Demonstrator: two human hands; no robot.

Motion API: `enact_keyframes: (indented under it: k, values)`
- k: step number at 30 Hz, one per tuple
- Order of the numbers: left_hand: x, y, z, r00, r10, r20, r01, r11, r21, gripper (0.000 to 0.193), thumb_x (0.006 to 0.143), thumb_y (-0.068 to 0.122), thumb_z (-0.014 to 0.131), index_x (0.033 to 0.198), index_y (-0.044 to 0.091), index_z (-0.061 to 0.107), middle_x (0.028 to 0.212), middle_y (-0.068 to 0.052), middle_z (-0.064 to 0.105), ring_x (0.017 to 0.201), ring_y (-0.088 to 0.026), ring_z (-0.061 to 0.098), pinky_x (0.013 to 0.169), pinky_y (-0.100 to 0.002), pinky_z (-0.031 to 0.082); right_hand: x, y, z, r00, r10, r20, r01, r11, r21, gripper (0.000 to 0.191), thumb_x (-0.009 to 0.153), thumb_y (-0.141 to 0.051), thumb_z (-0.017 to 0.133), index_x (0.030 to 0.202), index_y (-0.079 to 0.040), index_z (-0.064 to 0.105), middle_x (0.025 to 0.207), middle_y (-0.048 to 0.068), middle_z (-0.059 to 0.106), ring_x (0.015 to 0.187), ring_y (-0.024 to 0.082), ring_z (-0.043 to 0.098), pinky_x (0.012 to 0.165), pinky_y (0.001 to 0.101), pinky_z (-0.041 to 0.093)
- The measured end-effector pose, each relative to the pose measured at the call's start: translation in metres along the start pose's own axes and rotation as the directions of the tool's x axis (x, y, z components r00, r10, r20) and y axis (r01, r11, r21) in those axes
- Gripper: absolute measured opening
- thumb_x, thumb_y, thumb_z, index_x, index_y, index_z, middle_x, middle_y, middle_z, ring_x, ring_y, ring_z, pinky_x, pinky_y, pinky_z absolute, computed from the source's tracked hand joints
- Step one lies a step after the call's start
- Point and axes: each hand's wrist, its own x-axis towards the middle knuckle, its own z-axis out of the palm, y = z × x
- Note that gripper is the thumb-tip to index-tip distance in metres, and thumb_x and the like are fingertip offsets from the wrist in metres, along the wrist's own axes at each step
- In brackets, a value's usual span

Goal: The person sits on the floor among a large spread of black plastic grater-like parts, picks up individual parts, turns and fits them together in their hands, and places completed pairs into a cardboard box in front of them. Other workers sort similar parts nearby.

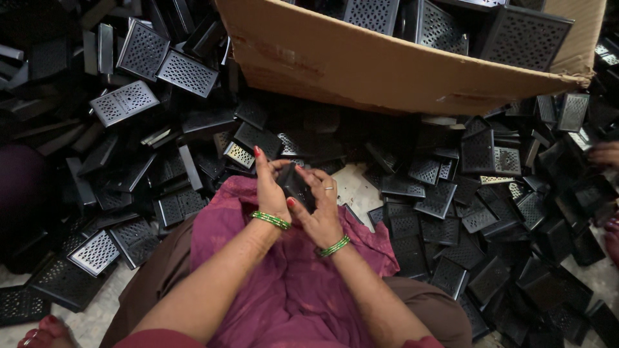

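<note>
Both my hands hold one small black perforated plastic piece (295, 183) over my lap. My left hand (269, 187) grips its left side, thumb on the near edge. My right hand (322, 206) wraps the right side, with a ring on one finger. Green bangles sit on both wrists. A magenta cloth (284, 283) covers my lap beneath the hands. Much of the held piece is hidden by my fingers.
Heaps of black perforated panels (451, 193) cover the floor on the left, ahead and right. A large cardboard box (387, 71) holding several more panels stands just beyond my hands. Another person's hand (605, 154) shows at the right edge. My foot (42, 332) is at bottom left.
</note>
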Motion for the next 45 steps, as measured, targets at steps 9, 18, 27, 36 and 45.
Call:
enact_keyframes:
  k: [9, 18, 27, 36, 45]
  values:
    - [-0.003, -0.006, 0.000, 0.998, -0.061, -0.025, 0.063, 0.997, 0.055, 0.075, 0.084, 0.083, 0.044, 0.096, 0.010, 0.055, 0.087, -0.007, 0.065, 0.079, -0.020, 0.064, 0.074, -0.034, 0.056, -0.001, 0.006, 0.012, 0.992, -0.068, 0.101, 0.045, 0.974, 0.221, 0.058, 0.112, -0.053, 0.039, 0.155, -0.015, 0.047, 0.154, 0.019, 0.042, 0.147, 0.035, 0.042, 0.122, 0.0439, 0.035]
    - [-0.025, -0.028, 0.009, 0.963, 0.164, 0.213, -0.242, 0.877, 0.415, 0.040, 0.094, 0.043, 0.064, 0.119, 0.012, 0.062, 0.111, 0.001, 0.070, 0.099, -0.007, 0.063, 0.088, -0.025, 0.051, 0.008, 0.023, 0.002, 1.000, -0.021, -0.006, 0.021, 0.984, 0.179, 0.057, 0.115, -0.049, 0.037, 0.158, -0.012, 0.038, 0.153, 0.017, 0.051, 0.143, 0.034, 0.050, 0.122, 0.0398, 0.038]
    - [0.003, -0.023, -0.021, 0.910, 0.149, 0.387, -0.327, 0.831, 0.449, 0.030, 0.106, 0.025, 0.059, 0.111, -0.003, 0.066, 0.099, -0.004, 0.072, 0.090, -0.012, 0.061, 0.081, -0.031, 0.051, 0.014, 0.052, -0.010, 0.913, 0.405, -0.056, -0.397, 0.910, 0.115, 0.045, 0.107, -0.040, 0.038, 0.133, -0.007, 0.055, 0.097, 0.017, 0.072, 0.087, 0.033, 0.071, 0.078, 0.0420, 0.053]
    - [-0.016, -0.049, -0.005, 0.776, 0.448, 0.444, -0.485, -0.025, 0.874, 0.034, 0.103, 0.035, 0.055, 0.103, 0.002, 0.060, 0.084, -0.024, 0.069, 0.079, -0.044, 0.065, 0.067, -0.053, 0.050, -0.001, 0.081, 0.003, 0.894, 0.353, -0.276, -0.326, 0.935, 0.139, 0.047, 0.111, -0.043, 0.038, 0.104, -0.002, 0.061, 0.084, 0.018, 0.067, 0.076, 0.035, 0.065, 0.071, 0.0450, 0.051]
    - [-0.005, 0.180, 0.103, -0.136, 0.620, 0.773, -0.594, -0.675, 0.437, 0.045, 0.112, 0.034, 0.065, 0.136, -0.003, 0.057, 0.117, -0.023, 0.069, 0.101, -0.041, 0.068, 0.085, -0.048, 0.056, 0.001, 0.122, 0.003, 0.991, 0.103, -0.087, -0.131, 0.886, -0.445, 0.078, 0.085, -0.035, 0.071, 0.153, -0.008, 0.041, 0.152, 0.032, 0.036, 0.138, 0.048, 0.038, 0.114, 0.0514, 0.036]
